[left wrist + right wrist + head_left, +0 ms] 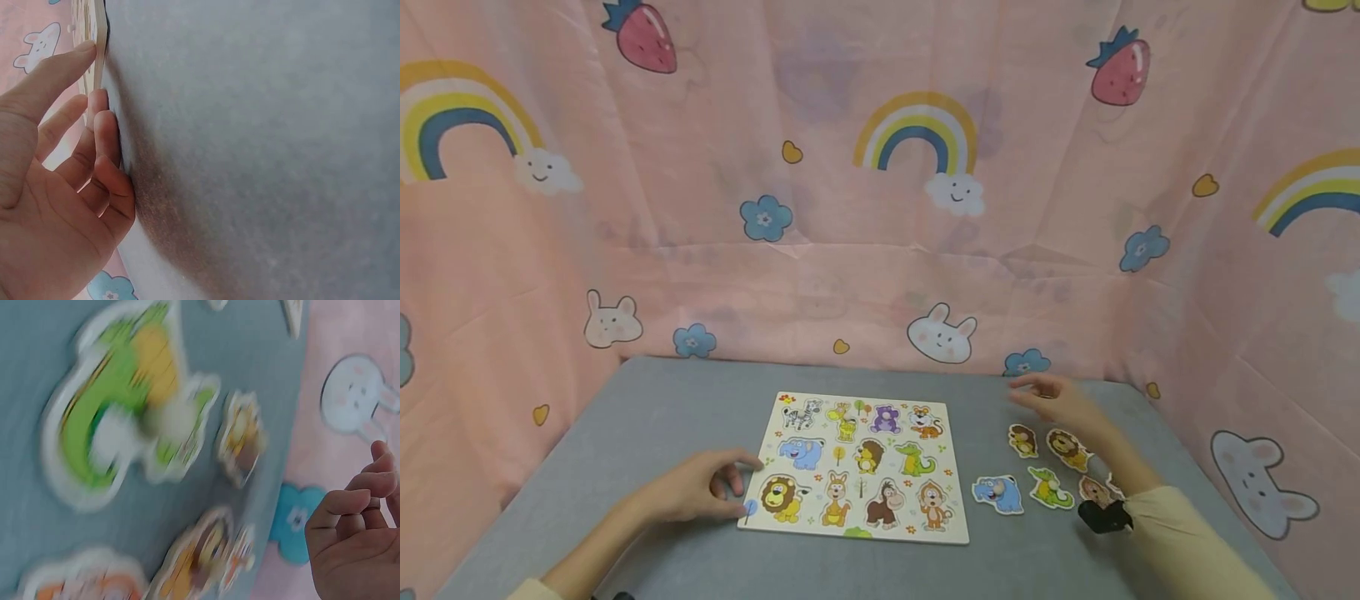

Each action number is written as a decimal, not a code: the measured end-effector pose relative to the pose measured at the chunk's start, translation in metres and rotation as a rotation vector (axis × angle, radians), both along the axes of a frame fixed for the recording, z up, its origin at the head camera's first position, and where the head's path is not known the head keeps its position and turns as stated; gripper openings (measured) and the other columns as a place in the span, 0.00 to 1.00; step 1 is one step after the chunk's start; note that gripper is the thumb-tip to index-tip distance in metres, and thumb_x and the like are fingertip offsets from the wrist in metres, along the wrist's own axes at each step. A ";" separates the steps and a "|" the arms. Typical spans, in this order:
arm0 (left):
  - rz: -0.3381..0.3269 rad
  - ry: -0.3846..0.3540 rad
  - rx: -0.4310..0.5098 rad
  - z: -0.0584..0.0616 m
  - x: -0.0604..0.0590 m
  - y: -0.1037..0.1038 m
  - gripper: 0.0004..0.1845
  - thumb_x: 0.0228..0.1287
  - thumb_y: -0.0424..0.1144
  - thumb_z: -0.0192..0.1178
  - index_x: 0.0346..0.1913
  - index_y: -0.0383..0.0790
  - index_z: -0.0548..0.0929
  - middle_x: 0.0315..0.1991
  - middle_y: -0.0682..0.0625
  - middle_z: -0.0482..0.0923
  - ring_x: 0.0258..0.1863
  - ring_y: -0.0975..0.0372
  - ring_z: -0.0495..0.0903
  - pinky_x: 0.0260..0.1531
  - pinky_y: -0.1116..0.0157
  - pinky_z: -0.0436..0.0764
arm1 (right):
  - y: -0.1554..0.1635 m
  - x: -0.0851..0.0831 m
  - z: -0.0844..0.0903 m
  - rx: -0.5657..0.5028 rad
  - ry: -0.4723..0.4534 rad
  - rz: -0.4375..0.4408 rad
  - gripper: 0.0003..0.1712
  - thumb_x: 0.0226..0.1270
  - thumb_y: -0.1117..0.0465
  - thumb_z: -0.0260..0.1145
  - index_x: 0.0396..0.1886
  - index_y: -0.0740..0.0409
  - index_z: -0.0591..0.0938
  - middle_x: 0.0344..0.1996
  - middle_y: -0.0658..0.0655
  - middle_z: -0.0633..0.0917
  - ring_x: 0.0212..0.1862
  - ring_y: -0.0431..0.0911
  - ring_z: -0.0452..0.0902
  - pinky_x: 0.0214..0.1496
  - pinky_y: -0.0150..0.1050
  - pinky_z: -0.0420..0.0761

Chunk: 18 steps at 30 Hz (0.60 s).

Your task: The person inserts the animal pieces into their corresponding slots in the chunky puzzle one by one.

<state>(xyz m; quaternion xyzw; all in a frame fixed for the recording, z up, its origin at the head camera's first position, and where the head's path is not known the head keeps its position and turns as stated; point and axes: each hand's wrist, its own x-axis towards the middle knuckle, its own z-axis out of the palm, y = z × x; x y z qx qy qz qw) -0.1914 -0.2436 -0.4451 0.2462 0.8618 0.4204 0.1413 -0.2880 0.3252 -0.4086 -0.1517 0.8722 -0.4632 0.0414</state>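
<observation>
On the grey table (662,417), left hand (696,490) touches puzzle board (857,467).

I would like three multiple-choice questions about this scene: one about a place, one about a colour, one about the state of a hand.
1. Where do the loose animal pieces lie?
A. right of the puzzle board
B. left of it
C. on it

2. What colour is the loose elephant piece?
A. red
B. blue
C. black

3. What does the right hand hold?
A. a piece
B. the board
C. nothing

Answers:
1 A: loose animal pieces lie right of puzzle board.
2 B: elephant piece is blue.
3 C: right hand hovers empty; left hand touches the board's edge.
</observation>
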 end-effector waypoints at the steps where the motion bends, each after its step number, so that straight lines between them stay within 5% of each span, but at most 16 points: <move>1: -0.002 0.003 0.003 -0.001 0.000 0.000 0.29 0.55 0.37 0.77 0.59 0.36 0.79 0.33 0.51 0.77 0.25 0.64 0.74 0.27 0.67 0.74 | 0.006 0.000 -0.001 0.012 0.003 -0.011 0.25 0.75 0.51 0.66 0.63 0.62 0.80 0.43 0.66 0.81 0.40 0.59 0.74 0.37 0.50 0.79; 8: -0.006 -0.001 0.028 -0.003 0.001 0.000 0.29 0.55 0.36 0.77 0.59 0.35 0.79 0.33 0.51 0.77 0.26 0.65 0.74 0.27 0.68 0.74 | 0.041 0.005 -0.009 0.030 0.040 -0.041 0.24 0.76 0.56 0.65 0.63 0.67 0.77 0.41 0.66 0.85 0.40 0.57 0.81 0.40 0.45 0.81; 14: -0.005 -0.011 0.041 -0.001 0.002 0.000 0.29 0.55 0.34 0.77 0.59 0.33 0.79 0.33 0.50 0.76 0.26 0.64 0.73 0.28 0.68 0.74 | 0.065 0.011 -0.012 0.056 0.045 -0.080 0.25 0.74 0.56 0.67 0.63 0.66 0.77 0.38 0.64 0.87 0.32 0.52 0.77 0.25 0.44 0.74; 18: -0.001 -0.019 0.047 0.000 0.002 0.001 0.29 0.55 0.34 0.76 0.59 0.33 0.79 0.33 0.49 0.76 0.26 0.64 0.73 0.27 0.68 0.73 | 0.079 0.012 -0.014 0.069 0.052 -0.095 0.26 0.73 0.56 0.68 0.64 0.66 0.76 0.31 0.64 0.83 0.26 0.51 0.72 0.26 0.44 0.74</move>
